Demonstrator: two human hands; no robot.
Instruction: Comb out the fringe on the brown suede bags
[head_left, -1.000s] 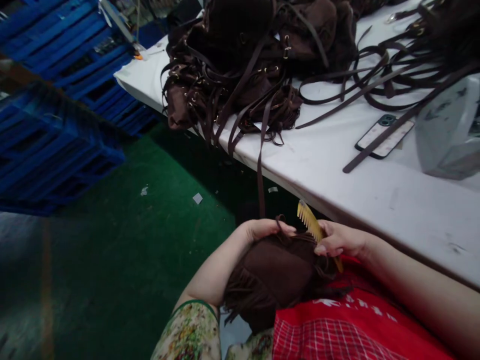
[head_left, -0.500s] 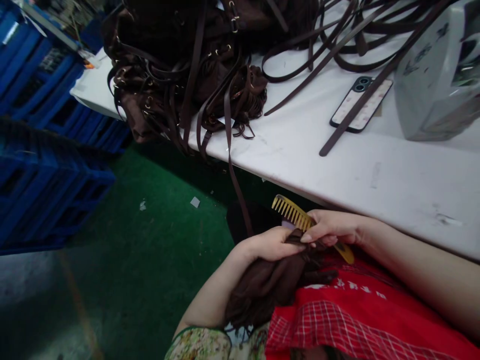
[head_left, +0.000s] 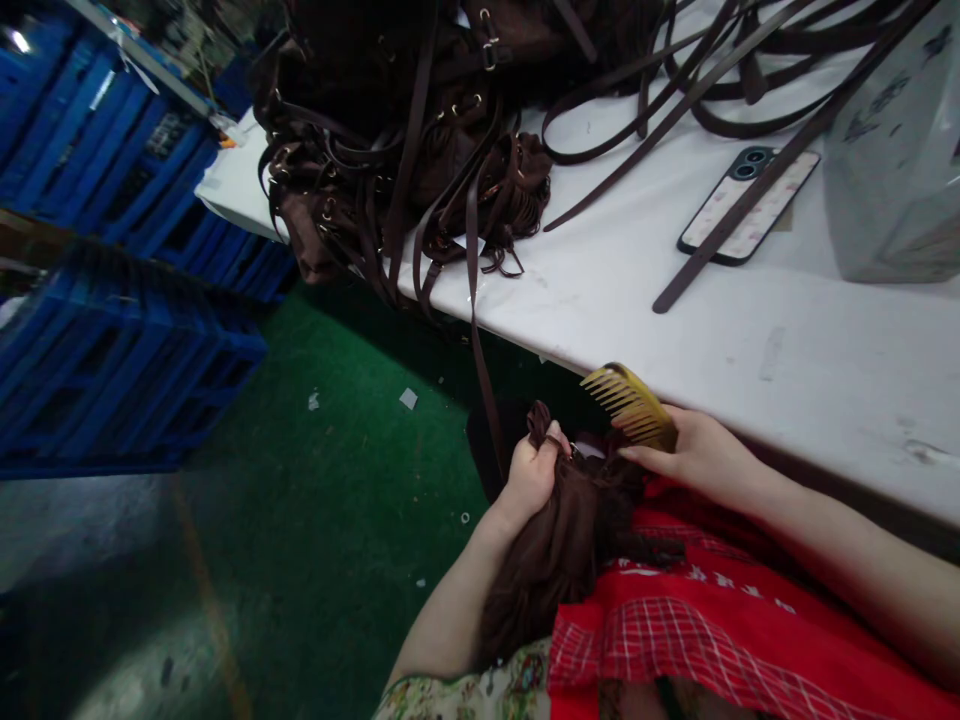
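A dark brown bag of soft material lies across my lap, against a red apron. My left hand is closed around the upper edge of this bag, and a short loop of brown strap sticks up above the fingers. In my right hand is a yellow wide-toothed comb, gripped at one end with its teeth pointing left toward the bag. The comb is just above and right of the bag's top; whether its teeth touch the bag I cannot tell.
On the white table lies a heap of brown bags. Long brown straps cross a phone, and a grey translucent bin stands at the right. Blue pallets are at the left on the green floor.
My hands have moved apart. The left has shifted left and turned upward with the bag's edge, while the right has turned the comb and now holds it at one end.
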